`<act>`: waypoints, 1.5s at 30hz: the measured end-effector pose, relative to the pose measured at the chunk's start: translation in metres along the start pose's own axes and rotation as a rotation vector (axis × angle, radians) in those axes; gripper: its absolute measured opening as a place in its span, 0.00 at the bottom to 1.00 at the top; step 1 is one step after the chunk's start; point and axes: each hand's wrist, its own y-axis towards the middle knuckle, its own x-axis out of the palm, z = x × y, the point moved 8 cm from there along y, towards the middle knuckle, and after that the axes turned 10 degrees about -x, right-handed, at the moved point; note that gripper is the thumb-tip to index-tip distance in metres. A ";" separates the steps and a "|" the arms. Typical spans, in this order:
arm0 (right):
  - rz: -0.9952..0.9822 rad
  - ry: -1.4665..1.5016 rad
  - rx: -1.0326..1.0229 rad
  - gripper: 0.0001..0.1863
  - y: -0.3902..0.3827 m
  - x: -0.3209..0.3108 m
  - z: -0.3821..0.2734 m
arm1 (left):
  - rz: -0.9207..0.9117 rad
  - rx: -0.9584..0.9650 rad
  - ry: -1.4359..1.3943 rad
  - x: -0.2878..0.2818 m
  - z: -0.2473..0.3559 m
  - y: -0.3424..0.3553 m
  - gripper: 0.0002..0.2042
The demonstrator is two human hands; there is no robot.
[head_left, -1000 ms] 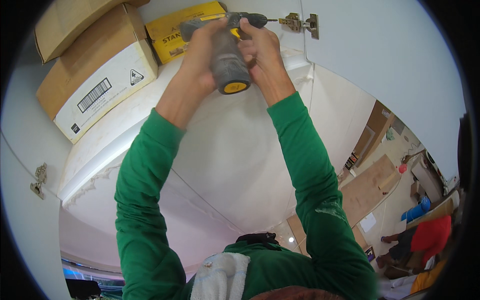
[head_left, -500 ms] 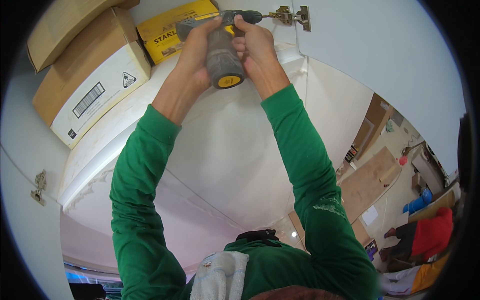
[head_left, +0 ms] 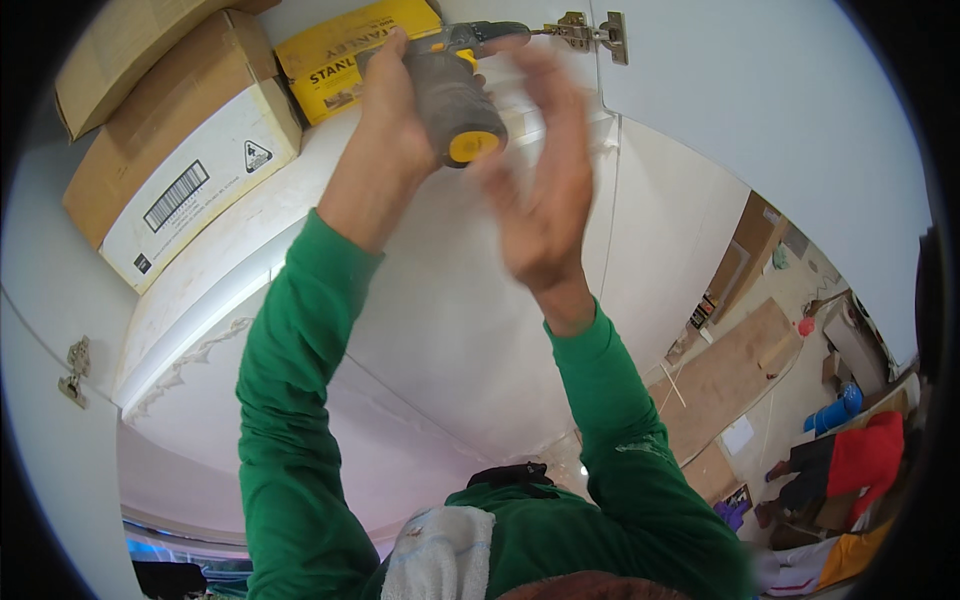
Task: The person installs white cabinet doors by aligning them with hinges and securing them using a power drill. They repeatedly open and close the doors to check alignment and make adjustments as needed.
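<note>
Up at a metal hinge (head_left: pixel 574 32): a power drill (head_left: pixel 450 95)

The left hand (head_left: pixel 398 118) wraps its fingers around the drill, bit (head_left: pixel 540 33) at the hinge. The blurred right hand (head_left: pixel 552 195) is beside it, fingers loosely open, holding nothing visible.
</note>
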 end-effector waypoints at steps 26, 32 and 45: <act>-0.380 0.028 -0.176 0.49 0.093 0.049 0.073 | -0.086 0.994 1.470 0.054 0.095 -0.024 0.26; -0.660 -0.380 -0.091 0.50 0.042 0.010 0.106 | -0.304 0.790 1.404 0.068 0.100 -0.002 0.26; -0.589 -0.532 -0.188 0.41 0.023 0.065 0.142 | -0.514 1.100 1.382 0.046 0.113 -0.010 0.22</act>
